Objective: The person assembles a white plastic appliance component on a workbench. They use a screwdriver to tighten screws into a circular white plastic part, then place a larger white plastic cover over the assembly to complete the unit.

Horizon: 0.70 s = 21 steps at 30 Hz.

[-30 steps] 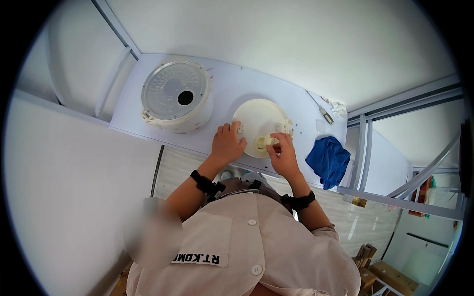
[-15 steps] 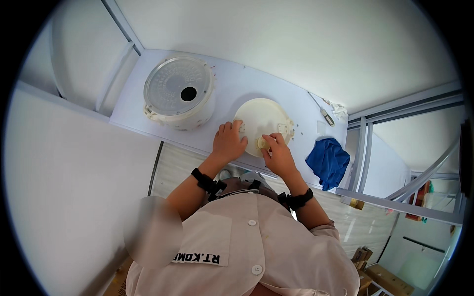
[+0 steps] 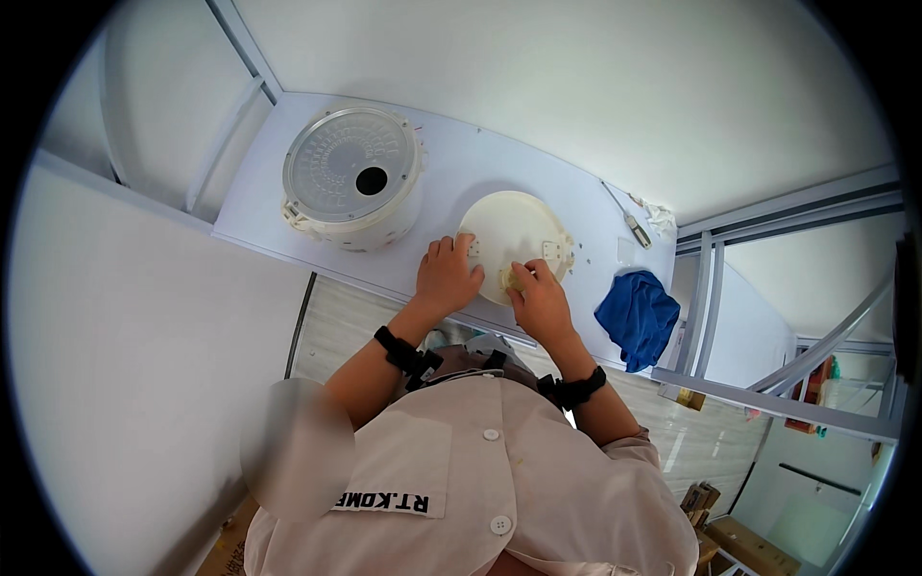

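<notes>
A round cream lid (image 3: 509, 226) lies on the white table, with small bracket-like fittings on its left and right sides. My left hand (image 3: 445, 273) holds the lid's left edge, index finger and thumb on it and the other fingers bent beside it. On the lid's near part, my right hand (image 3: 542, 300) pinches a small pale-yellow round piece (image 3: 506, 279) between thumb and fingers. The fingers partly cover that piece, and whether it is fixed to the lid I cannot tell. Both wrists wear black straps.
At the left stands a white cooker-like drum (image 3: 351, 173) with a grey top and a dark hole. A screwdriver (image 3: 629, 219), crumpled white tissue (image 3: 659, 215) and blue cloth (image 3: 638, 317) lie at the right. Several tiny screws are beside the lid. Metal framing (image 3: 715, 288) borders the table's right end.
The pale-yellow piece looks tilted or turned a little in my right fingers, which have closed further over it. My left hand stays on the lid's edge.
</notes>
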Each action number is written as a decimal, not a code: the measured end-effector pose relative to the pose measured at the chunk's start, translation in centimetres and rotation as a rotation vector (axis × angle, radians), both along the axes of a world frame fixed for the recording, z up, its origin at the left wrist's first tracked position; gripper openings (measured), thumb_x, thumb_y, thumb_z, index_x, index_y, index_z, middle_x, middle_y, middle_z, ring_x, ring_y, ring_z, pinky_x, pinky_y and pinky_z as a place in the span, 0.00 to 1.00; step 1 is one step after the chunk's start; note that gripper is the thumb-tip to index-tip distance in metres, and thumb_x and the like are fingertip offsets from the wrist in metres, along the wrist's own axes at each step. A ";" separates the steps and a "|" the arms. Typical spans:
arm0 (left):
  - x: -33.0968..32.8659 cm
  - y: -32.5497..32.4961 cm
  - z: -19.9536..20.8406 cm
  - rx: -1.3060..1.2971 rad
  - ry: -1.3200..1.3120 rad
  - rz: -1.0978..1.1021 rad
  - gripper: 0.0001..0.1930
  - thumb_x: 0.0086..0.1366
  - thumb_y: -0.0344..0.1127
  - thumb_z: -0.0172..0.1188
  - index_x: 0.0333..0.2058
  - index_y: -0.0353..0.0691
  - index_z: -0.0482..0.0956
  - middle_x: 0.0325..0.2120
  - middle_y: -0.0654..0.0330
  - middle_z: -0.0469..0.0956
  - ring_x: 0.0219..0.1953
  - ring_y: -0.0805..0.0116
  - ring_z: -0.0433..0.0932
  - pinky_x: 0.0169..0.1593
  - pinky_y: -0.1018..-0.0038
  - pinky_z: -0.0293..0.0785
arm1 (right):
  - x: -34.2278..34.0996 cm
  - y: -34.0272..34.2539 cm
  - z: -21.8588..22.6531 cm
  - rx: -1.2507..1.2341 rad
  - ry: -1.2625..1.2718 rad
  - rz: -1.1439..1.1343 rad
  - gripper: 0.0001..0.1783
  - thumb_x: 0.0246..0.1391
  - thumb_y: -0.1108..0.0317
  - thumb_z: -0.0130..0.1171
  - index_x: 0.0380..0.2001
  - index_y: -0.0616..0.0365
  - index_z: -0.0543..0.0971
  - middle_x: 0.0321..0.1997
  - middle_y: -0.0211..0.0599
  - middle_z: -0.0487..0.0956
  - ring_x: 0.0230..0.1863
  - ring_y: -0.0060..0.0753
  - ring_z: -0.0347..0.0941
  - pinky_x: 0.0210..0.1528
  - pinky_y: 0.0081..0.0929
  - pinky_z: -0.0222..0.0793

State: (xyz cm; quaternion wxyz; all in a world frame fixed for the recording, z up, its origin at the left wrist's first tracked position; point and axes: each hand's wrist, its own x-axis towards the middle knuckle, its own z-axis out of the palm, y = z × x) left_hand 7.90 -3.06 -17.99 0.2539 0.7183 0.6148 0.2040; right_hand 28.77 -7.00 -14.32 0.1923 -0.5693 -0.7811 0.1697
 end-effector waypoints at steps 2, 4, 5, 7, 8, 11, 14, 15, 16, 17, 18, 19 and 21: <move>0.0 0.0 0.0 -0.001 0.005 -0.001 0.29 0.63 0.43 0.64 0.62 0.44 0.71 0.51 0.49 0.76 0.58 0.45 0.73 0.61 0.50 0.72 | 0.1 0.1 -0.3 0.015 0.010 0.017 0.25 0.54 0.73 0.70 0.56 0.61 0.80 0.52 0.49 0.76 0.48 0.58 0.79 0.50 0.46 0.78; 0.0 0.1 0.0 0.001 0.009 -0.005 0.29 0.63 0.43 0.63 0.62 0.44 0.71 0.51 0.48 0.76 0.58 0.44 0.73 0.61 0.50 0.72 | 0.2 0.2 -0.5 0.017 0.008 0.024 0.25 0.54 0.73 0.71 0.56 0.61 0.80 0.52 0.49 0.76 0.49 0.57 0.79 0.50 0.46 0.78; 0.0 0.1 0.0 0.004 0.011 -0.006 0.29 0.64 0.44 0.63 0.63 0.44 0.71 0.51 0.47 0.77 0.58 0.43 0.73 0.61 0.49 0.73 | 0.2 0.2 -0.5 0.013 0.001 0.022 0.25 0.53 0.74 0.71 0.56 0.60 0.80 0.51 0.48 0.76 0.50 0.56 0.79 0.50 0.46 0.78; 0.0 0.1 0.2 0.001 0.018 -0.007 0.30 0.64 0.44 0.63 0.63 0.44 0.70 0.52 0.47 0.77 0.58 0.42 0.73 0.61 0.49 0.73 | 0.2 0.3 -0.4 0.002 -0.009 0.018 0.25 0.53 0.74 0.72 0.55 0.60 0.80 0.51 0.48 0.76 0.50 0.56 0.79 0.50 0.46 0.78; 0.0 0.1 0.2 -0.004 0.023 -0.005 0.30 0.64 0.44 0.63 0.63 0.44 0.70 0.52 0.47 0.77 0.58 0.42 0.73 0.61 0.49 0.73 | 0.2 0.4 -0.4 -0.004 -0.013 0.015 0.25 0.53 0.73 0.72 0.55 0.60 0.80 0.51 0.48 0.76 0.50 0.56 0.80 0.50 0.46 0.79; 0.1 0.3 0.4 -0.030 0.029 -0.008 0.29 0.64 0.45 0.63 0.63 0.44 0.70 0.52 0.47 0.77 0.58 0.42 0.73 0.62 0.50 0.73 | 0.3 0.5 -0.5 -0.014 -0.009 0.012 0.24 0.54 0.72 0.71 0.55 0.60 0.80 0.50 0.48 0.76 0.47 0.57 0.80 0.49 0.46 0.79; 0.0 0.4 0.4 -0.049 0.035 -0.011 0.29 0.65 0.45 0.63 0.63 0.44 0.70 0.52 0.48 0.77 0.58 0.43 0.73 0.62 0.50 0.72 | 0.3 0.5 -0.5 -0.008 -0.010 0.011 0.24 0.54 0.71 0.72 0.54 0.60 0.80 0.49 0.48 0.76 0.45 0.57 0.80 0.48 0.46 0.79; 0.0 0.5 0.3 -0.054 0.037 -0.012 0.29 0.65 0.45 0.63 0.63 0.44 0.70 0.52 0.48 0.77 0.58 0.43 0.73 0.62 0.50 0.72 | 0.2 0.5 -0.4 -0.004 -0.012 0.010 0.23 0.54 0.71 0.72 0.54 0.60 0.80 0.48 0.48 0.76 0.45 0.57 0.80 0.47 0.46 0.79; 0.1 0.4 0.3 -0.056 0.037 -0.011 0.29 0.65 0.45 0.63 0.63 0.44 0.70 0.52 0.48 0.77 0.58 0.44 0.73 0.62 0.50 0.72 | 0.2 0.5 -0.4 -0.002 -0.019 0.009 0.23 0.54 0.71 0.72 0.54 0.60 0.80 0.48 0.47 0.76 0.45 0.57 0.80 0.47 0.46 0.80; 0.1 0.4 0.3 -0.059 0.037 -0.010 0.29 0.65 0.45 0.63 0.63 0.44 0.70 0.52 0.48 0.77 0.58 0.44 0.73 0.62 0.50 0.72 | 0.2 0.5 -0.5 0.001 -0.026 0.009 0.23 0.54 0.71 0.72 0.53 0.60 0.80 0.47 0.47 0.76 0.45 0.56 0.81 0.46 0.46 0.80; 0.1 0.4 0.3 -0.061 0.037 -0.008 0.29 0.65 0.45 0.63 0.63 0.44 0.70 0.52 0.48 0.77 0.58 0.44 0.73 0.62 0.50 0.72 | 0.1 0.6 -0.5 0.003 -0.034 0.008 0.22 0.54 0.71 0.72 0.53 0.60 0.80 0.47 0.47 0.75 0.46 0.56 0.81 0.45 0.46 0.80; 0.1 0.4 0.3 -0.055 0.038 -0.007 0.29 0.65 0.45 0.63 0.63 0.44 0.70 0.52 0.48 0.77 0.58 0.44 0.73 0.62 0.50 0.72 | 0.1 0.6 -0.4 0.007 -0.037 0.008 0.21 0.54 0.70 0.72 0.51 0.60 0.80 0.46 0.48 0.75 0.45 0.56 0.81 0.45 0.46 0.80; 0.1 0.2 0.2 -0.045 0.038 -0.003 0.29 0.65 0.45 0.63 0.63 0.44 0.70 0.52 0.48 0.77 0.58 0.44 0.73 0.61 0.50 0.73 | 0.0 0.6 -0.1 0.015 -0.045 0.009 0.19 0.54 0.68 0.72 0.48 0.61 0.80 0.45 0.48 0.76 0.43 0.57 0.82 0.44 0.47 0.80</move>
